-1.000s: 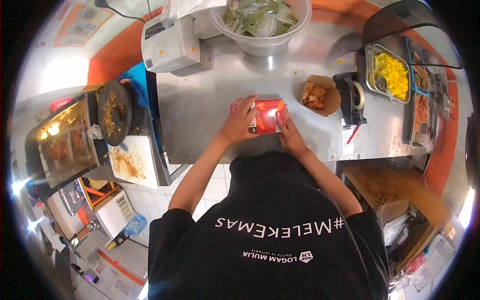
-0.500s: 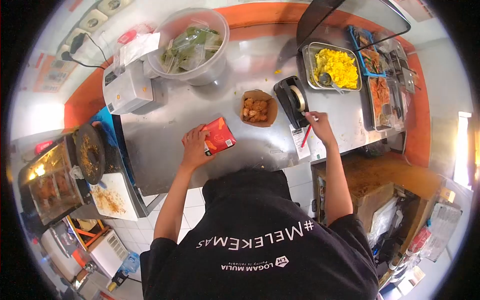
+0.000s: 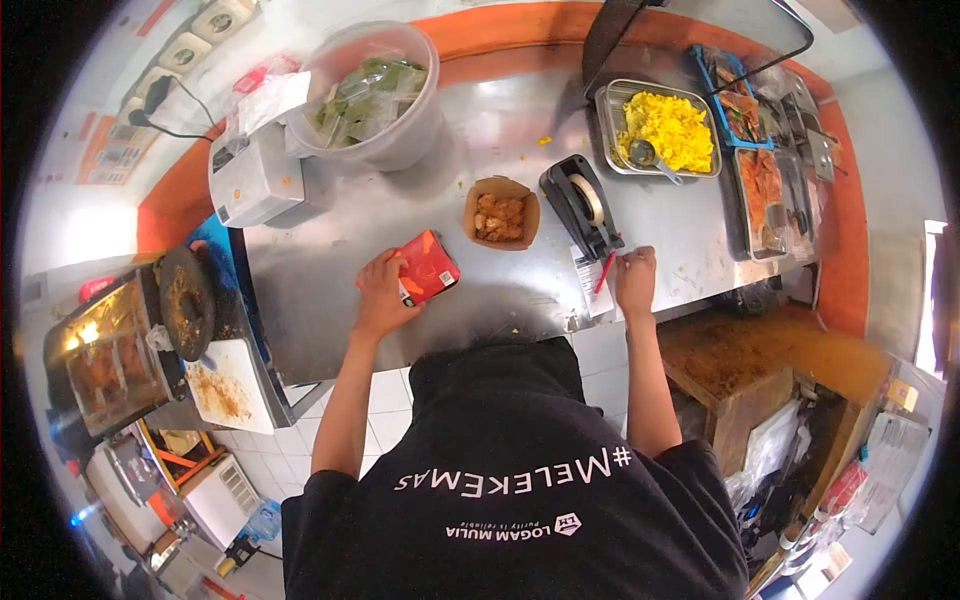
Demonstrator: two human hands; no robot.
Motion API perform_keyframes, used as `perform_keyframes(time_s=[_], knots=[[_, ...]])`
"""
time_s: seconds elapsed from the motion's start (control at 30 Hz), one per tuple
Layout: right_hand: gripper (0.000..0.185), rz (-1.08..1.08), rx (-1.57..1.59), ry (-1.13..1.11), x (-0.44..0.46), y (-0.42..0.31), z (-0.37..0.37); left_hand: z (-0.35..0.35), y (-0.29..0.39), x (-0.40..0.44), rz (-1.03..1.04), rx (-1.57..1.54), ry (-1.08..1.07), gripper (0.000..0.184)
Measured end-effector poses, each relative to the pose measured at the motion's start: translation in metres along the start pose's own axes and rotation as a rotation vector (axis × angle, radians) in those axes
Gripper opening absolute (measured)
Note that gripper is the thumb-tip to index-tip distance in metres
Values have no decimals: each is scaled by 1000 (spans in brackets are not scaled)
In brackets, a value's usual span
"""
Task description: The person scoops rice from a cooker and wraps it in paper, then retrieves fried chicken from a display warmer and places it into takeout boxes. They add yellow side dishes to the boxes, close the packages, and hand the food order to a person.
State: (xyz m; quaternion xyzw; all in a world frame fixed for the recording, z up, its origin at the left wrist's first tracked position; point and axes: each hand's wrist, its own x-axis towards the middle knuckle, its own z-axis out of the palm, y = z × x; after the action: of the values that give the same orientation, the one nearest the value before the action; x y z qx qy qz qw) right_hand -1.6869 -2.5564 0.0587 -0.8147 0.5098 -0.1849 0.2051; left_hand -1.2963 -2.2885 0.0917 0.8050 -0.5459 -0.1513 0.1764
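Observation:
My left hand (image 3: 384, 294) is wrapped round the left side of a closed red box (image 3: 430, 267) on the steel counter. Over at the front of a black tape dispenser (image 3: 577, 207), the fingers of my right hand (image 3: 636, 278) are pressed together; whatever they pinch is too small to make out. A receipt (image 3: 591, 287) with a red pen (image 3: 604, 272) on it lies just left of that hand. An open brown carton (image 3: 501, 213) holding fried pieces stands between the red box and the dispenser.
A glass dish (image 3: 660, 130) of yellow food with a spoon sits at the back right, beside trays (image 3: 762, 200) of orange-red food. At the back left are a large tub (image 3: 370, 100) of green leaves in bags and a white printer (image 3: 255, 180). A whitish board (image 3: 232, 385) lies left.
My left hand has shifted to the red box's left side, and the right has left the box for the tape dispenser, then moved slightly down from it. The view has swung right.

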Motion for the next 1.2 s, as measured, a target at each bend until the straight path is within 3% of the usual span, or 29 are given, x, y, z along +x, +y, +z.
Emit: perform_keyframes(time_s=[0.1,0.23,0.3,0.47,0.53,0.63,0.73,0.87,0.93,1.03,1.13,1.2], knots=[[14,48,62,-169,-12,-12,-9,3,7,0,-98,-46,72,80],[16,119,660,-574,-52,-94,30,-2,34,-11,-260,-82,113,81],[19,63,676,-685,-57,-162,50,-8,49,-13,-312,-80,139,81],[32,-44,557,-516,-47,-264,84,-26,64,-19,-346,-62,241,82],[36,4,539,-581,-47,-272,84,-37,62,-20,-386,-49,243,83],[39,-96,572,-536,-51,-270,88,-47,36,-26,-417,-380,42,84],[37,-233,475,-436,-64,-252,85,-41,14,-31,-320,-664,-19,86],[31,-207,346,-291,-53,-212,75,-33,12,-24,-336,-176,17,92],[28,54,387,-106,-34,-191,59,-12,-4,-17,-312,48,59,89],[23,6,191,124,6,-182,33,-26,6,-3,-387,108,-137,87],[26,0,301,-262,35,-176,37,-48,31,45,-132,51,-95,77],[32,-177,107,-390,61,-158,53,-45,43,98,232,-139,63,68]])
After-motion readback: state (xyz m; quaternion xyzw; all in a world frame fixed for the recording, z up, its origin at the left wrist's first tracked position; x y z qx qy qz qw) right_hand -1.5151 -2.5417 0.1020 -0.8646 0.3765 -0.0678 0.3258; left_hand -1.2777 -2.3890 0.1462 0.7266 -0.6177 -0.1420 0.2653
